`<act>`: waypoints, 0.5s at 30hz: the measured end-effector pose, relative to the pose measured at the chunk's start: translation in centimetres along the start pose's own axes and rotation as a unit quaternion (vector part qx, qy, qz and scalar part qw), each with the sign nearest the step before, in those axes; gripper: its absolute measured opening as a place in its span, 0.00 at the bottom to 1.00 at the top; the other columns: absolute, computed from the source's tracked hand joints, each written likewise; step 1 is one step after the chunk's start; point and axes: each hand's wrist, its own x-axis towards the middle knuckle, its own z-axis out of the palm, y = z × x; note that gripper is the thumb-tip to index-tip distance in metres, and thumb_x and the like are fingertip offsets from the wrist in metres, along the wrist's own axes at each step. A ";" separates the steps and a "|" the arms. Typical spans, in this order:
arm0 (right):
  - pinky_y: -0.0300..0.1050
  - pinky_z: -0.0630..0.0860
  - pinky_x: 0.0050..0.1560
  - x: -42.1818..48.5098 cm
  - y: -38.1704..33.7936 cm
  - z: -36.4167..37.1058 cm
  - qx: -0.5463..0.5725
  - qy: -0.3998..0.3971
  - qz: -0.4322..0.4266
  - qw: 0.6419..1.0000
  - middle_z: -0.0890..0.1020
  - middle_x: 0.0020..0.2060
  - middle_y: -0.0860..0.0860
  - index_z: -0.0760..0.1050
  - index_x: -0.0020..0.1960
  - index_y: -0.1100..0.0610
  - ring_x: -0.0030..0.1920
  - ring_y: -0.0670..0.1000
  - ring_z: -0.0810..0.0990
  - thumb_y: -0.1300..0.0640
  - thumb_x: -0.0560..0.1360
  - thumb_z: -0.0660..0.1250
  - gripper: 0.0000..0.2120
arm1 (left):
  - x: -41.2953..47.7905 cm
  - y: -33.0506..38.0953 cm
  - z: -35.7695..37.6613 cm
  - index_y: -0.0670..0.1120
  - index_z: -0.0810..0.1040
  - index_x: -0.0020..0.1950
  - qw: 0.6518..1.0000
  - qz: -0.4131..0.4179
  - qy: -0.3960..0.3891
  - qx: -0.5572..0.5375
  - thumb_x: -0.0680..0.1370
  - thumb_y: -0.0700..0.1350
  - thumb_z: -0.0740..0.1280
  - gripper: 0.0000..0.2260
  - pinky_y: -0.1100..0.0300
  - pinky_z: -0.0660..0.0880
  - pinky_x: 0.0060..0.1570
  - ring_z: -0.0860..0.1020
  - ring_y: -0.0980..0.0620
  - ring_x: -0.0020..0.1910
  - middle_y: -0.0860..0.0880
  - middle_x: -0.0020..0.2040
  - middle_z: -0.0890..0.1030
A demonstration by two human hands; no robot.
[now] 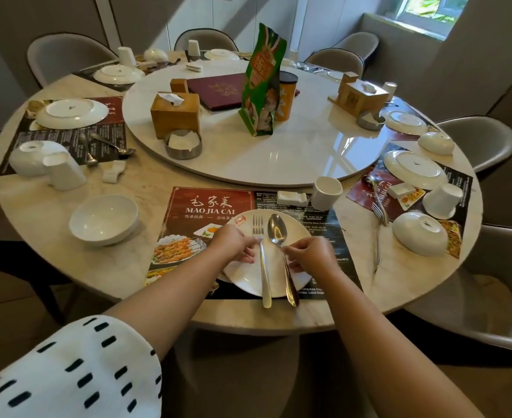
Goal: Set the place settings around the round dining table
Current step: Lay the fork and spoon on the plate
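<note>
Pale marble tabletop (52, 212), round and ringed by grey chairs (478, 140), fills most of the frame; at the lower left a white sleeve (67, 372) with dark dashes shows, and 2 bare forearms reach up from the bottom edge to the nearest setting; low in the centre a white plate (242, 282) lies on a red and black placemat (209, 203) printed MAO JIA CAI; a fork (263, 267) and a spoon (277, 229) lie side by side across the plate, heads pointing away, handle ends overhanging its near rim; the left hand (233, 241) has its fingers curled and pinches the fork's handle from the left; the right hand (309, 253) pinches the spoon's handle just below its head; left of the placemat an upright white bowl (103, 220) sits on bare marble; at the placemat's far right corner stand a white chopstick rest (291, 198) and, just beside it, an upright cup (327, 193); mid frame, a left-edge placemat (64, 138) and a right-edge placemat (363, 188) each have a plate, cutlery and an upturned bowl and cup on or beside them; beyond, a round turntable (309, 158) holds 2 wooden tissue boxes (176, 114), a steel dish (183, 144), a maroon folder (215, 89), a tall green packet (262, 82) and an orange canister (286, 96); far settings (119, 74) line the rim at the top; a window (429, 7) shows at the upper right
</note>
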 end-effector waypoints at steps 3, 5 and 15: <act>0.45 0.80 0.44 -0.4 -0.8 0.5 -0.046 0.100 -0.097 0.989 0.81 0.38 0.52 0.78 0.43 0.56 0.40 0.50 0.80 0.55 0.75 0.67 0.05 | -1.2 -0.8 -2.6 0.38 0.76 0.53 0.995 0.080 0.052 0.021 0.77 0.44 0.66 0.10 0.62 0.77 0.32 0.79 0.51 0.32 0.44 0.38 0.80; 0.40 0.76 0.41 -0.7 -2.2 1.6 -0.062 0.140 -0.156 0.976 0.81 0.42 0.50 0.79 0.46 0.57 0.42 0.48 0.79 0.55 0.76 0.66 0.06 | -2.3 -2.0 -5.2 0.42 0.77 0.51 0.984 0.125 0.116 0.041 0.77 0.46 0.66 0.08 0.60 0.78 0.35 0.80 0.50 0.36 0.46 0.41 0.80; 0.43 0.70 0.60 -1.7 -9.0 15.6 -0.146 -0.001 -0.296 0.944 0.75 0.62 0.50 0.76 0.61 0.55 0.61 0.51 0.73 0.56 0.77 0.63 0.14 | -1.8 -9.5 -21.9 0.46 0.60 0.72 0.909 -0.054 0.376 -0.171 0.77 0.48 0.66 0.26 0.49 0.68 0.65 0.66 0.42 0.68 0.44 0.71 0.62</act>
